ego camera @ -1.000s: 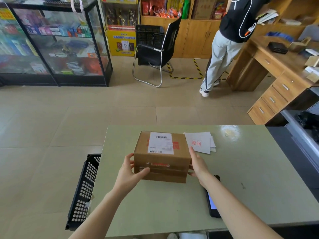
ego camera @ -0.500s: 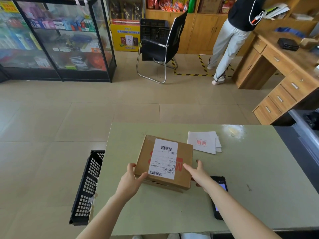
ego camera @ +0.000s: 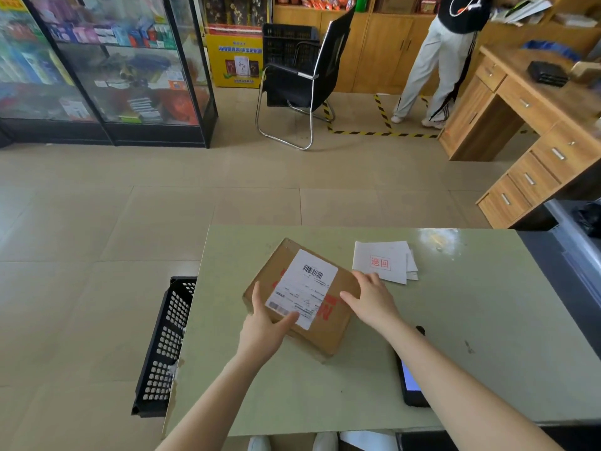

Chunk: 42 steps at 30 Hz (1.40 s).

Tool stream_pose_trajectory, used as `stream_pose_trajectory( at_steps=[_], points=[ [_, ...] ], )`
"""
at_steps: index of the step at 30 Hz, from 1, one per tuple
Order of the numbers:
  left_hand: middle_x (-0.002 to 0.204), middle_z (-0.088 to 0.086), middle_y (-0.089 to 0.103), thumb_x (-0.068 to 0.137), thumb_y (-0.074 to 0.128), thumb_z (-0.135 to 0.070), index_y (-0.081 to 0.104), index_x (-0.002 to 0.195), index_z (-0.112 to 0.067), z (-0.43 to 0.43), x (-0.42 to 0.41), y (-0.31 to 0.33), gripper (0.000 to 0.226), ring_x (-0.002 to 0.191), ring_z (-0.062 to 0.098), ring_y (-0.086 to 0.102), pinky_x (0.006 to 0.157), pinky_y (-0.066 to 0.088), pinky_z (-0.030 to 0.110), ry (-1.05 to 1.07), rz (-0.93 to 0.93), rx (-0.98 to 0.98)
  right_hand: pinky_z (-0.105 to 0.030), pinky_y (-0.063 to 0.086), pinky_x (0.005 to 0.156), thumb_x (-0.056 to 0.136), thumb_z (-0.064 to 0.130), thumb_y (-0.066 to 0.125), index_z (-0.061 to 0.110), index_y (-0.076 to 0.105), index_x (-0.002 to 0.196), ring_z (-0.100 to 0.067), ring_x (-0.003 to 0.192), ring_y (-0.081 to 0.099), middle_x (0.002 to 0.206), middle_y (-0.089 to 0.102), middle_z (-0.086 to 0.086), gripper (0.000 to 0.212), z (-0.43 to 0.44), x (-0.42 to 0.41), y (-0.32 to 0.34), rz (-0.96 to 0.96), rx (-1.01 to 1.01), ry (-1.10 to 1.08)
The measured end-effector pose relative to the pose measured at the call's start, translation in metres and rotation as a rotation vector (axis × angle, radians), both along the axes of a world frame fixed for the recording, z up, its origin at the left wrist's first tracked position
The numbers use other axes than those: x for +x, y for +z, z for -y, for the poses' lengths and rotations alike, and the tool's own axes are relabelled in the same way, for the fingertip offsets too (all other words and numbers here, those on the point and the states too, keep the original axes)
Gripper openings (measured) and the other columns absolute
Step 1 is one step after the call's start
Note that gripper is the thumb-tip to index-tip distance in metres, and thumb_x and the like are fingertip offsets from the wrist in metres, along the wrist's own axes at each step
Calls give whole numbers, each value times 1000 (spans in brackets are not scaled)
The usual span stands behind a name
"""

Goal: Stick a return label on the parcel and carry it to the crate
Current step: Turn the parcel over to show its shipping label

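A brown cardboard parcel [ego camera: 331, 323] with a white barcode shipping label lies flat and turned at an angle on the pale green table [ego camera: 471, 320]. My left hand [ego camera: 263, 330] grips its near left corner, thumb over the shipping label. My right hand [ego camera: 370, 297] rests flat on the parcel's right side with fingers spread. A small stack of white return labels [ego camera: 383, 260] with red print lies just right of the parcel, untouched. The black plastic crate [ego camera: 166, 346] stands on the floor against the table's left edge.
A black phone [ego camera: 411, 382] lies on the table, partly under my right forearm. Beyond the table, a person [ego camera: 442, 56] stands by a wooden desk [ego camera: 533, 125]. A black chair [ego camera: 302, 79] and glass display cabinets [ego camera: 107, 70] stand farther back.
The parcel, held up with its front face toward me a second ago, has been laid flat on the table and rotated. My right hand moved from its side onto its top.
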State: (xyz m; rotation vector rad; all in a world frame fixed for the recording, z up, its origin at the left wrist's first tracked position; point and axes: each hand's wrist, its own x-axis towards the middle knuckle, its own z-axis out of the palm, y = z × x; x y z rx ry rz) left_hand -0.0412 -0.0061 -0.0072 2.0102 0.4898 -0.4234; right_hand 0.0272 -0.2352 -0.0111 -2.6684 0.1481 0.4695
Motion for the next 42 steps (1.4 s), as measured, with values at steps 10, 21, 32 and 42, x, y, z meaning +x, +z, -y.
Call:
stream_pose_trajectory(
  at_steps=[10,21,32,42],
  points=[
    [158,11,-6,52,80,-58,19,145,-42,-19,32,-8,112,128,35,48,102,42,39,-209,-8,136,-35,48,92,93,44,48,16,52,129,-19,110,57,122,60,-1,46,-13,-81,12,-23,78,132],
    [163,-8,-4,64,60,-73,21,147,-46,-11,-6,-12,96,149,27,-6,117,13,57,-505,259,466,-38,33,111,94,42,48,21,34,144,-20,140,31,154,30,0,56,-21,-21,24,98,41,169],
    [163,-13,-1,93,52,-43,26,149,-40,-55,-24,-15,62,150,14,-4,121,13,46,-772,349,636,-47,18,118,91,48,50,19,20,150,-24,144,23,157,24,-5,72,-50,32,5,72,-105,238],
    [159,-6,26,96,47,-43,45,141,-37,-53,-6,-18,45,140,29,29,113,32,42,-342,259,373,-37,46,96,95,41,46,20,24,150,-25,122,50,146,33,0,62,-13,-63,0,102,7,25]
  ],
)
